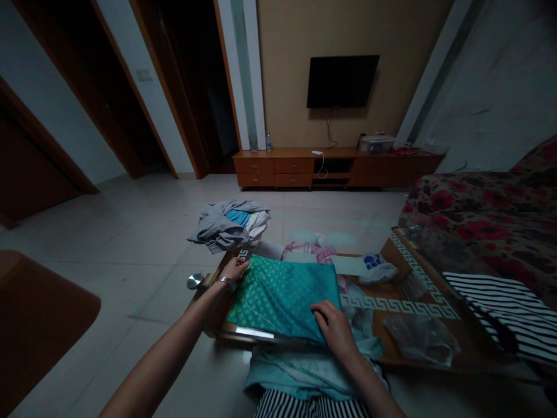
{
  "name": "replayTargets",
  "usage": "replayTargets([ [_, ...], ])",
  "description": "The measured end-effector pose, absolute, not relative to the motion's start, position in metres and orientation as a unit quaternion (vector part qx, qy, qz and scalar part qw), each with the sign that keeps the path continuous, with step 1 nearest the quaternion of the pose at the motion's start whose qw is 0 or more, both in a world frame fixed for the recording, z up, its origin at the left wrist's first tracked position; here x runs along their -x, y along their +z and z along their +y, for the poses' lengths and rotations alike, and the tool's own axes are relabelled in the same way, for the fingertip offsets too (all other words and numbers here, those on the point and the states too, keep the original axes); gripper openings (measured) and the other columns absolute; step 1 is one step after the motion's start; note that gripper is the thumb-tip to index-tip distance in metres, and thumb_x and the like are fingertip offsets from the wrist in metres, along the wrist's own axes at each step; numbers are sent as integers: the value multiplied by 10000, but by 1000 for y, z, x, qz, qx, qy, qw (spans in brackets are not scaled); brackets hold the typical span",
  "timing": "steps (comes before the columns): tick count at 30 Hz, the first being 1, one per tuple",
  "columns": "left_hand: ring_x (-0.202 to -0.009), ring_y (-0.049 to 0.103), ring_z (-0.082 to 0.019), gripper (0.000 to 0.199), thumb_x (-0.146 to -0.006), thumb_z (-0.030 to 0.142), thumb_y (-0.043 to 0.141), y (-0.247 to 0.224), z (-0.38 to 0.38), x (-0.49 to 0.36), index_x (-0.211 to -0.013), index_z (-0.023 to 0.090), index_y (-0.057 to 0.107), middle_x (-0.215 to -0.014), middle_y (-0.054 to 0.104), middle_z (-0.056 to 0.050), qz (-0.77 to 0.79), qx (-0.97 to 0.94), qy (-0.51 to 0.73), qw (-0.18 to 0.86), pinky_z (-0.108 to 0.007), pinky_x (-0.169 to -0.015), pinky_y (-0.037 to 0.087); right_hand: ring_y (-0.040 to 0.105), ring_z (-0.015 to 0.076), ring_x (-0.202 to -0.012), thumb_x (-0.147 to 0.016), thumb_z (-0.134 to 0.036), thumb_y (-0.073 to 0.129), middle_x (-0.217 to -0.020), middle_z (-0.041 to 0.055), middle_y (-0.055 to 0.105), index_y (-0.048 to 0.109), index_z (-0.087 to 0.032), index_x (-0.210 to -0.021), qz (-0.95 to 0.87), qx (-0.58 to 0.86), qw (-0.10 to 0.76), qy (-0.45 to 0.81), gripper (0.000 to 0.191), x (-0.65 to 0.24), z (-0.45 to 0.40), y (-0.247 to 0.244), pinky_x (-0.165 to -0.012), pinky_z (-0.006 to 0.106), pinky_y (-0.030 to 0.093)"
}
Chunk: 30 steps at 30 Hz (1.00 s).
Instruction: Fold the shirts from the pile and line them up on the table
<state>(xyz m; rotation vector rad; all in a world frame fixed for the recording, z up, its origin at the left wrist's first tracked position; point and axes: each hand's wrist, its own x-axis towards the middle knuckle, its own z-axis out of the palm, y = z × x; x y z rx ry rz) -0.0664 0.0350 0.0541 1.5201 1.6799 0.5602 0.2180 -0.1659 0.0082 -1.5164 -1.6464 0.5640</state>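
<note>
A teal and green patterned cloth (287, 296) lies flat, folded into a rough rectangle, on the glass-topped coffee table (391, 305). My left hand (235, 270), with a band at the wrist, is at the cloth's upper left edge, its fingers closed on that edge. On the cloth's right part rests my right hand (333, 325), its fingers bent and close together, touching the fabric; no gripped fold can be made out under it. Another light teal cloth (300, 371) hangs at the table's near edge, over striped fabric at my lap.
Grey, blue and white clothes (230, 223) are heaped beyond the table's left end. Plastic bags (422, 337) lie on the right. A flowered sofa (487, 203) bears a striped garment (505, 305). A low cabinet (293, 165) stands under a television (343, 81).
</note>
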Motion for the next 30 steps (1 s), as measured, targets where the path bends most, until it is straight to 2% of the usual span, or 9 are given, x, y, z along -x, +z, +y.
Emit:
replayTargets([
  [3,-508,548,-123,487,-807,399,632,53,18,78,-1166,94,508,-662,579,20,663,-600,205,398,-247,-502,440,603,196,-910,-896,-199,435,-945,76,646,666,-179,-936,-652,602,405,218,235,-218,-167,8,-819,307,460],
  [6,-563,576,-145,549,-742,326,679,53,-3,87,-1210,104,495,-654,582,25,648,-619,192,401,-246,-552,447,603,193,-907,-899,-199,435,-945,76,644,665,-174,-938,-654,602,404,217,235,-218,-167,7,-819,306,461],
  [9,-778,626,-188,587,-705,241,691,52,-23,92,-1248,131,496,-815,640,-30,636,-670,166,345,-257,-689,465,603,193,-917,-898,-195,436,-954,77,646,665,-170,-942,-655,600,404,216,234,-219,-167,4,-829,307,460],
  [12,-896,631,-211,577,-767,219,616,48,-40,93,-1315,153,446,-946,659,-73,650,-709,115,248,-272,-770,455,609,194,-921,-890,-193,445,-959,76,652,668,-175,-953,-653,601,410,208,233,-221,-167,2,-830,305,463],
  [16,-963,640,-219,528,-844,217,522,42,-53,95,-1346,130,387,-1022,669,-114,675,-706,105,187,-271,-810,456,616,193,-911,-883,-191,451,-947,75,659,674,-176,-940,-647,607,418,196,231,-222,-169,2,-821,303,470],
  [20,-1021,629,-215,486,-870,219,499,37,-59,100,-1339,156,389,-1101,660,-117,684,-708,102,138,-271,-845,455,619,193,-904,-882,-192,452,-936,78,661,675,-175,-926,-649,605,419,193,228,-224,-171,2,-817,302,477],
  [25,-932,650,-214,410,-912,176,364,48,-64,88,-1308,204,469,-1185,606,-122,669,-743,20,-3,-299,-766,472,622,193,-926,-898,-191,441,-977,81,667,677,-177,-987,-650,620,405,173,253,-231,-165,6,-840,314,486],
  [27,-1040,612,-229,387,-926,207,359,53,-65,72,-1275,215,524,-1255,572,-124,633,-772,20,-52,-331,-830,465,619,198,-957,-904,-176,422,-1009,87,672,678,-171,-1027,-648,633,399,142,284,-232,-154,10,-872,329,482],
  [30,-1295,425,-263,406,-926,310,428,48,-65,47,-1314,235,516,-1417,470,-107,563,-821,47,-86,-434,-1006,374,587,205,-1071,-911,-168,411,-1128,96,658,663,-167,-1118,-666,636,379,93,326,-230,-126,14,-958,349,451],
])
